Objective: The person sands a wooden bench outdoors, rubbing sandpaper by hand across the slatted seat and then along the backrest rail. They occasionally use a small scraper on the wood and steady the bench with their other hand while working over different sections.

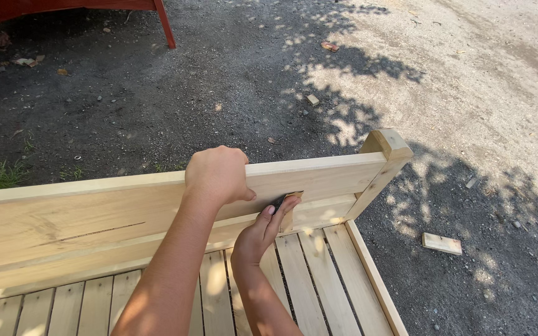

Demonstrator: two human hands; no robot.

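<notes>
The left hand [216, 175] is clamped over the top edge of the upright board [94, 211] of a bare wooden bench [319, 280], well in from the corner post [384, 158]. Just below, the right hand [259, 233] pinches a small sanding block [289, 202] flat against the board's face, near the slats. Gravel ground [406, 74] lies open beyond the right edge, with one wood scrap [441, 243].

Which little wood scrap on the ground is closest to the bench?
The flat pale block lying right of the bench, near its corner. The other scraps lie much farther up the gravel.
</notes>
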